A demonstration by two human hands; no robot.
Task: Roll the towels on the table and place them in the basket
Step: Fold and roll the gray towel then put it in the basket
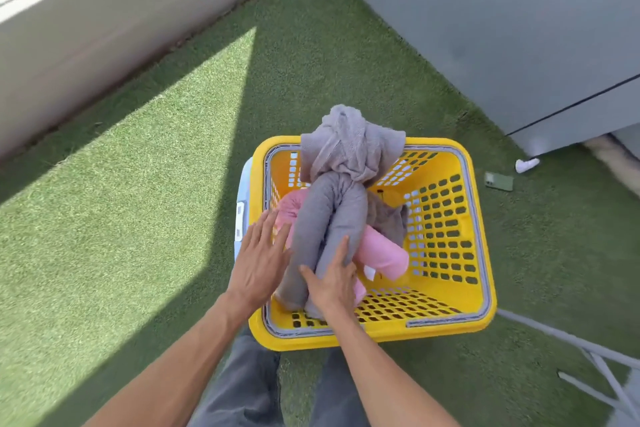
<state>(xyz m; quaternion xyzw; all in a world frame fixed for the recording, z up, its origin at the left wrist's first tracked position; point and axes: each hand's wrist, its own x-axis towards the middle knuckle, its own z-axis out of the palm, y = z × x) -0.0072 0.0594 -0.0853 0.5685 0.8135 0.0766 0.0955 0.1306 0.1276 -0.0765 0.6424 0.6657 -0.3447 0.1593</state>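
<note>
Grey trouser legs [239, 388] fill the bottom of the head view, and both bare forearms reach forward from them over the near rim of the yellow basket [483, 253], which stands on green artificial turf [138, 218]. Fingers of the left hand [259, 260] are straight and spread, flat beside the left flank of the grey towel [332, 218], holding nothing. Laid on the near end of that towel, the right hand [334, 284] presses it with fingers extended, thumb to the left; I cannot see any fingers curled round it.

That grey towel is doubled into two long rolled limbs running from the near left corner of the basket up to the far rim, where its loose end bunches and hangs over the edge. It looks soft and light, likely to unroll if let go, so the tight rolled middle seems the best place to take hold.

Counted: one grey towel in hand, one darker grey towel [388, 222] beneath it toward the right wall, and pink towels [384, 253], probably two, partly hidden. One green phone [498, 181] lies on the turf beyond the right wall.
</note>
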